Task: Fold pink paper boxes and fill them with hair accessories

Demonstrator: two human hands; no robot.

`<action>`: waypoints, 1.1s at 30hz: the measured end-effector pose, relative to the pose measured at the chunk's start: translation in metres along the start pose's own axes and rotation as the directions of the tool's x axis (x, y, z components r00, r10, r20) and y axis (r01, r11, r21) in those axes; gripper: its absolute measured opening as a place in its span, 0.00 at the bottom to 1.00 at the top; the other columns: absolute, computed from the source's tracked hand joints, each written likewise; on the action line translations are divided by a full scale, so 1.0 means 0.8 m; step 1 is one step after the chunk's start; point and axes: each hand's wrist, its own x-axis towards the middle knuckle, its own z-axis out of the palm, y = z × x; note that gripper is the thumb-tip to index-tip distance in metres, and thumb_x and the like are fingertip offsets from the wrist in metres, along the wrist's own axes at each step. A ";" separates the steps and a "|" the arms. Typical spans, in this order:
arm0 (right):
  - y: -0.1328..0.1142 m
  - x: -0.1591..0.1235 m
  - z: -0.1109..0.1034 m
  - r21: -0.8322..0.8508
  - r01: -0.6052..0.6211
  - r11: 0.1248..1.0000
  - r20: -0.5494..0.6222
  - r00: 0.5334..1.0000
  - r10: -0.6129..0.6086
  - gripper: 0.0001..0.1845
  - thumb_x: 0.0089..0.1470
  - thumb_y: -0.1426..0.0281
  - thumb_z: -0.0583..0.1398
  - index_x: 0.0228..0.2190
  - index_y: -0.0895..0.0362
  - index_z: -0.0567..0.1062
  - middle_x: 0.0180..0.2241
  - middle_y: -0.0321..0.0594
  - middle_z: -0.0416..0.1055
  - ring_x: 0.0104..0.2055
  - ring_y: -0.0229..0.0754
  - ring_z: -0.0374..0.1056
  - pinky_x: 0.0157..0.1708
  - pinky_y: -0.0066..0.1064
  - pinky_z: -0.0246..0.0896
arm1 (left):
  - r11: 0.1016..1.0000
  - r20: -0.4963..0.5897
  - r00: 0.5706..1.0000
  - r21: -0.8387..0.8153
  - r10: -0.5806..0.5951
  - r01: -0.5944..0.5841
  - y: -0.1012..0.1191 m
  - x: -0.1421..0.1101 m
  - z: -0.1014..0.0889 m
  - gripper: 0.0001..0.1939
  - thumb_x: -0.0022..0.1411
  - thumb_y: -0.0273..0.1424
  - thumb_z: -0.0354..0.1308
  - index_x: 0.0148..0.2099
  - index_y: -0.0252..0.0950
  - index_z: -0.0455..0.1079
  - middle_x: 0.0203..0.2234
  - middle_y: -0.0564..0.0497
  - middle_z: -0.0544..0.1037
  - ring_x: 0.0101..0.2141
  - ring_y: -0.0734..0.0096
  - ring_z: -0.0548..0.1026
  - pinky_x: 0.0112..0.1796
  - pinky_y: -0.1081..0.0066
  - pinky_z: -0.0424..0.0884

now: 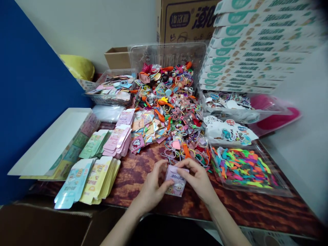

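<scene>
A small purple printed box is held between both hands near the table's front edge. My left hand grips its left side, thumb across the front. On the upper right, my right hand pinches the top edge. Just beyond the hands lies a heap of hair ties and small trinkets. Small patterned cards lie piled to its left. Flat folded boxes stand in stacks on the left: purple, green, blue and yellow.
On the right, a clear tray holds colourful balloons, with stickers behind it. White printed cartons are stacked above. A clear bin of cards stands back left. A blue panel borders the left; a brown carton stands behind.
</scene>
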 end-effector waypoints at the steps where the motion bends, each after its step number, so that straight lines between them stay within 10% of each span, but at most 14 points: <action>1: 0.000 0.001 0.001 0.001 -0.033 0.999 -0.004 0.999 0.033 0.12 0.52 0.60 0.66 0.30 0.56 0.75 0.30 0.37 0.74 0.32 0.39 0.70 0.32 0.27 0.66 | 1.000 0.006 1.000 0.017 -0.004 0.004 0.001 -0.001 -0.002 0.27 0.64 0.32 0.60 0.62 0.42 0.56 0.41 0.49 0.74 0.38 0.66 0.75 0.41 0.66 0.73; 22: 0.001 0.011 -0.010 0.036 -0.019 0.999 0.050 0.999 0.017 0.14 0.50 0.59 0.68 0.22 0.57 0.78 0.30 0.39 0.74 0.35 0.42 0.69 0.36 0.31 0.62 | 1.000 0.067 0.997 0.007 -0.024 0.023 -0.001 -0.003 -0.003 0.31 0.66 0.32 0.58 0.67 0.44 0.52 0.41 0.48 0.74 0.39 0.65 0.74 0.43 0.65 0.72; 33: 0.019 -0.023 0.007 -0.061 0.017 0.998 -0.080 0.997 -0.022 0.12 0.58 0.61 0.62 0.42 0.50 0.83 0.42 0.41 0.77 0.45 0.45 0.72 0.47 0.33 0.65 | 1.000 0.023 0.999 -0.001 0.026 -0.026 -0.003 0.001 -0.005 0.29 0.67 0.32 0.55 0.67 0.43 0.53 0.56 0.42 0.70 0.54 0.57 0.71 0.56 0.56 0.66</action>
